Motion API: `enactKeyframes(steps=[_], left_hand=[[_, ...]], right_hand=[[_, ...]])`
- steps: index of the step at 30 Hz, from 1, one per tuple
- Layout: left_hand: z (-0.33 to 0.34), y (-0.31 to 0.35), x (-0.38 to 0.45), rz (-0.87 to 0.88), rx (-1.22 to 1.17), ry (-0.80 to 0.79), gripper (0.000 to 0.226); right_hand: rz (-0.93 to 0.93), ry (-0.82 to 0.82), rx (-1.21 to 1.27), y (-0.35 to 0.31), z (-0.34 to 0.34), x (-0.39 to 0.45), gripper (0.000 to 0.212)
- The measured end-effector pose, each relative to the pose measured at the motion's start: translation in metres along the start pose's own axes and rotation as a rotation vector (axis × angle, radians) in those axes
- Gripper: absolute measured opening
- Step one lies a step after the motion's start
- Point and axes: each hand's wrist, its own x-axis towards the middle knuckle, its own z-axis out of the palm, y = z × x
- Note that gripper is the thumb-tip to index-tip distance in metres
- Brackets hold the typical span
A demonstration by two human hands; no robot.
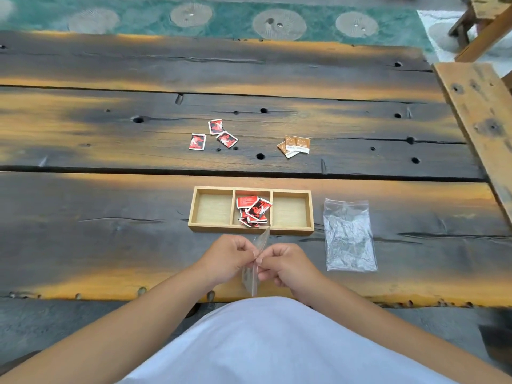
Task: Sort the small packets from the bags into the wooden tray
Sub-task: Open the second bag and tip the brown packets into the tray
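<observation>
A wooden tray point(250, 231) with three compartments sits on the table in front of me. Its middle compartment holds several red-and-black packets point(254, 210); the left and right compartments are bare. Just in front of the tray, my left hand point(227, 257) and my right hand point(285, 263) both pinch a thin clear plastic bag point(254, 268), held edge-on between them. Three red-and-black packets point(216, 134) lie loose farther back on the table. A small pile of brown packets point(295, 145) lies to their right.
A second clear plastic bag point(349, 236), crumpled and flat, lies right of the tray. The dark plank table point(110, 217) has holes and gaps. A wooden bench point(482, 117) runs along the right edge. A green patterned rug point(221, 18) lies beyond the table.
</observation>
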Motion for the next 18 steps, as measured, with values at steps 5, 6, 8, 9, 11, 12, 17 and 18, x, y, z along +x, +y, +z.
enactKeyframes(steps=[5,6,8,9,11,12,17,18], left_hand=[[-0.001,0.001,-0.002,-0.039,0.013,0.033,0.014],[-0.002,0.001,-0.002,-0.043,0.007,0.037,0.014],[-0.003,0.001,-0.002,-0.042,-0.009,0.036,0.013],[-0.005,0.001,-0.003,-0.041,-0.03,0.03,0.012],[-0.009,0.001,-0.004,-0.044,-0.08,0.003,0.01],[-0.011,0.0,-0.005,-0.05,-0.102,-0.018,0.01],[-0.016,-0.006,-0.009,-0.093,-0.199,-0.05,0.014],[-0.016,-0.007,-0.009,-0.104,-0.211,-0.039,0.014]], right_hand=[[0.016,0.021,-0.054,0.001,0.007,0.001,0.022],[0.014,0.018,-0.053,0.0,0.008,0.001,0.022],[0.017,0.009,-0.021,-0.001,0.008,0.001,0.021],[0.026,0.005,0.006,-0.001,0.008,0.001,0.02],[0.044,-0.001,0.051,-0.001,0.008,0.0,0.018],[0.046,-0.005,0.057,-0.002,0.008,0.0,0.018],[0.0,0.01,-0.025,-0.001,0.013,0.001,0.022],[-0.021,0.042,-0.062,0.0,0.014,0.003,0.024]])
